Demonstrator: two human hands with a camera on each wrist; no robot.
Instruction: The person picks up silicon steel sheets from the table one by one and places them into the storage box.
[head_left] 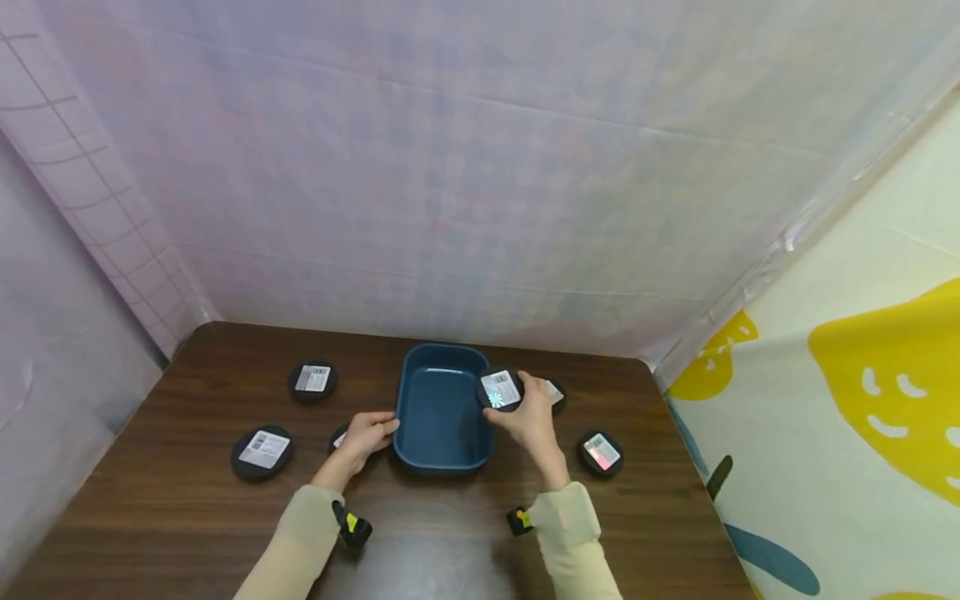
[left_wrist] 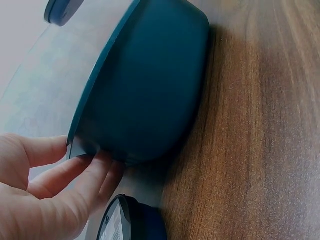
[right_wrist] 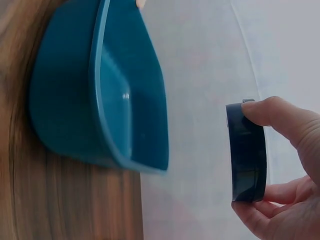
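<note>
A deep blue rectangular basin (head_left: 442,462) stands at the middle of the table. My left hand (head_left: 366,435) pinches its left rim, thumb above and fingers beneath, as the left wrist view shows. In my right hand (head_left: 531,417) a round black lidded tub (right_wrist: 246,152) is gripped by its edges between thumb and fingers. This tub, with a white barcode label on its face, is raised off the table by the basin's right rim. Partly hidden by my left hand lies another black tub (left_wrist: 145,220). One more labelled tub (head_left: 557,395) shows from behind my right hand.
Two labelled black tubs, a far one (head_left: 312,381) and a nearer one (head_left: 262,452), lie on the left of the brown wooden table (head_left: 420,542). Another tub (head_left: 600,453) is at the right. Pale sheeting (head_left: 450,183) hangs right behind the table's back edge.
</note>
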